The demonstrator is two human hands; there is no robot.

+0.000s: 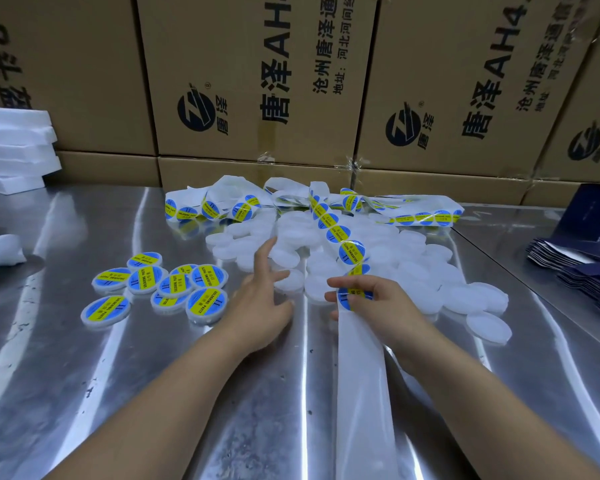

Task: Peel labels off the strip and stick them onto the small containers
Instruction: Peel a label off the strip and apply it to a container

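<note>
A: Starting at the left, what does the table show?

B: A cluster of labelled containers (160,289) lies flat on the steel table (84,375), blue-and-yellow faces up, well apart from the work. They look finished.

A: And the left hand (260,299)?

B: It holds nothing. Its fingers are straight and spread, reaching into the near edge of the heap of unlabelled containers (312,265). The fingertips are at one white lid, but it is hard to tell whether they touch it.

A: So the step is fetching the next one?

B: Most likely. The hand would do well to draw a single container from the edge, lid up. It should settle it flat on bare steel just beside the right hand rather than dig into the heap.

A: Where is the label?

B: The label strip (338,233) runs from the tangle at the back, over the heap, to the right hand (378,303). That hand's thumb and fingers pinch the strip at the nearest label (352,297). Bare backing (361,393) trails toward the person.

A: What does a good peel call for?

B: Probably bending the backing sharply so the label's edge lifts, and touching only that edge. Then the person centres it on the lid and presses from the middle outward.

A: Anything at the right?

B: More of the unlabelled containers, then folded blue cartons (575,268), which have no part in this step.
</note>
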